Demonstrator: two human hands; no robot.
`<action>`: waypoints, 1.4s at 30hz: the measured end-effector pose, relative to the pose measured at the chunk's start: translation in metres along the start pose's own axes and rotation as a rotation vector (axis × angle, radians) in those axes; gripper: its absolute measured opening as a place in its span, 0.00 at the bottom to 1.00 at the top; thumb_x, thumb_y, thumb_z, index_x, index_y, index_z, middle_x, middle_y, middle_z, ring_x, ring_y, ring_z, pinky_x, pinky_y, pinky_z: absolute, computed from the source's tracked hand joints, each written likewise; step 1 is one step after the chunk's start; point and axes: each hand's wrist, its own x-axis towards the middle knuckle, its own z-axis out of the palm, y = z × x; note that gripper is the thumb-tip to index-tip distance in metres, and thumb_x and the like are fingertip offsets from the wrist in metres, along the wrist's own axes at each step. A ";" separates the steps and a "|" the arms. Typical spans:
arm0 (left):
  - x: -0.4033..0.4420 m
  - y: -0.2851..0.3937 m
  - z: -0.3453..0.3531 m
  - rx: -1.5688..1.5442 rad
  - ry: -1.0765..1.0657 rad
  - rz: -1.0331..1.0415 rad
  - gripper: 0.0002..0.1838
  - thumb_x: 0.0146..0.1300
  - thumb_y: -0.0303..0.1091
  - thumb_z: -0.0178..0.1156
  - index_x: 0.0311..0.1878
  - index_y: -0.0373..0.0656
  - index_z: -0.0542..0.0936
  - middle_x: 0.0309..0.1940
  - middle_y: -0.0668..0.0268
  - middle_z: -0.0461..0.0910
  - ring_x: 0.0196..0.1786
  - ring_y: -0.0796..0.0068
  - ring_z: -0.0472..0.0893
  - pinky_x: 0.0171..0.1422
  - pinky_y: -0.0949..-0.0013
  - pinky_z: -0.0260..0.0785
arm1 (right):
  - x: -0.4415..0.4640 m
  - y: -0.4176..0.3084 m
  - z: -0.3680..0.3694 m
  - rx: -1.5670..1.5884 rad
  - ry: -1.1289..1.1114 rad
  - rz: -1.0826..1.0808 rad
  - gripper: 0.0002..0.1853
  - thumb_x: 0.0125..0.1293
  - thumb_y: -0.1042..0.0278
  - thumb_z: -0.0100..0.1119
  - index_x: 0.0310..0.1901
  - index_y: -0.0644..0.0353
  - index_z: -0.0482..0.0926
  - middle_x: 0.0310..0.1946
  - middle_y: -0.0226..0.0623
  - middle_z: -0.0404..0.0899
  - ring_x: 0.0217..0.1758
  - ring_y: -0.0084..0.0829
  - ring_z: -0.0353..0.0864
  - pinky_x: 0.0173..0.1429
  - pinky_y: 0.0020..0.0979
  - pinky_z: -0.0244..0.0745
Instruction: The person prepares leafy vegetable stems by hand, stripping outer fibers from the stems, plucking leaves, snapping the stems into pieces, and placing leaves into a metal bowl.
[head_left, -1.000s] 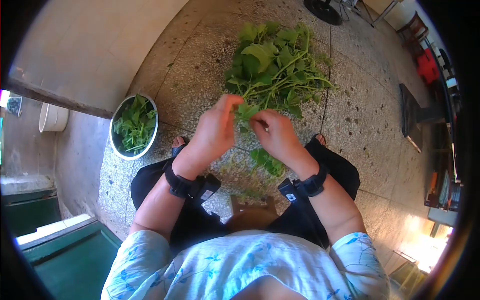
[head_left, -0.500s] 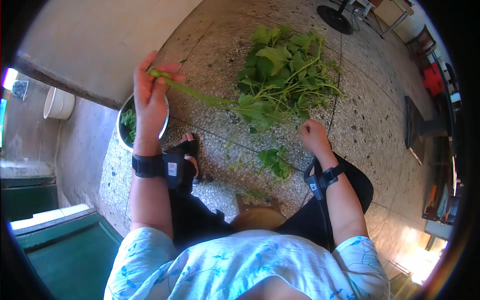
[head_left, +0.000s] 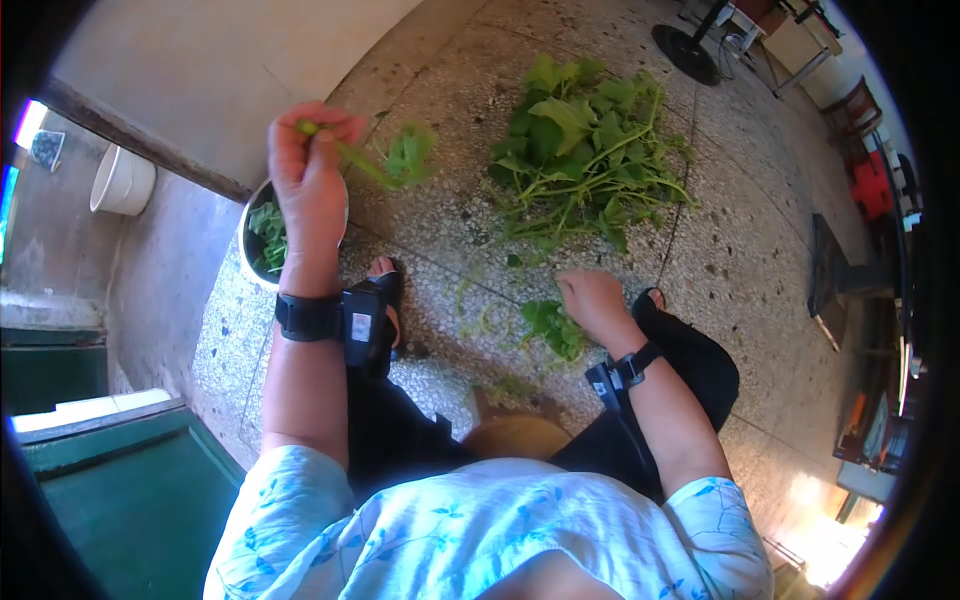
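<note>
My left hand is raised at the upper left, its fingers closed on a green leafy stem. The stem points to the right, and a blurred leaf shows at its far end. Below that hand stands a basin with green leaves in it, partly covered by my wrist. My right hand is curled shut, close above a small heap of leaves; whatever its fingers may hold is hidden. Farther out on the floor lies a large pile of leafy vines.
A wooden stool is under me, between my legs. At the left are a white bucket and a green cabinet. A black round stand base sits at the upper right, with furniture along the right side.
The stem in my left hand has come away from the big pile and swung up. My right hand has moved left and toward me, to the small heap of leaves.
</note>
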 end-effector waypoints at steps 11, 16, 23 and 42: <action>-0.043 0.022 0.080 -0.530 -0.162 -0.372 0.11 0.61 0.24 0.46 0.47 0.38 0.63 0.42 0.59 0.70 0.47 0.59 0.75 0.55 0.59 0.66 | 0.009 -0.046 -0.036 0.640 0.300 -0.358 0.17 0.54 0.60 0.58 0.43 0.60 0.73 0.29 0.40 0.74 0.34 0.36 0.75 0.39 0.35 0.70; -0.053 -0.019 0.081 -0.345 -0.208 -0.516 0.12 0.61 0.27 0.50 0.48 0.37 0.67 0.41 0.60 0.73 0.46 0.66 0.74 0.53 0.64 0.65 | -0.006 -0.026 -0.065 1.080 0.197 -0.129 0.13 0.61 0.57 0.51 0.35 0.61 0.73 0.18 0.30 0.70 0.22 0.26 0.71 0.31 0.32 0.70; -0.100 -0.034 0.108 0.174 -0.983 -0.346 0.08 0.60 0.27 0.50 0.42 0.37 0.72 0.37 0.66 0.75 0.41 0.79 0.73 0.48 0.75 0.65 | -0.005 0.003 -0.094 2.276 0.110 -0.137 0.17 0.64 0.51 0.44 0.28 0.56 0.69 0.14 0.23 0.54 0.18 0.19 0.54 0.24 0.22 0.55; -0.110 -0.007 0.123 0.159 -1.015 -0.394 0.06 0.57 0.30 0.56 0.34 0.37 0.73 0.23 0.69 0.72 0.29 0.82 0.71 0.34 0.75 0.65 | -0.016 0.015 -0.107 2.568 -0.014 -0.393 0.15 0.66 0.56 0.42 0.30 0.60 0.68 0.13 0.22 0.52 0.16 0.17 0.53 0.19 0.18 0.52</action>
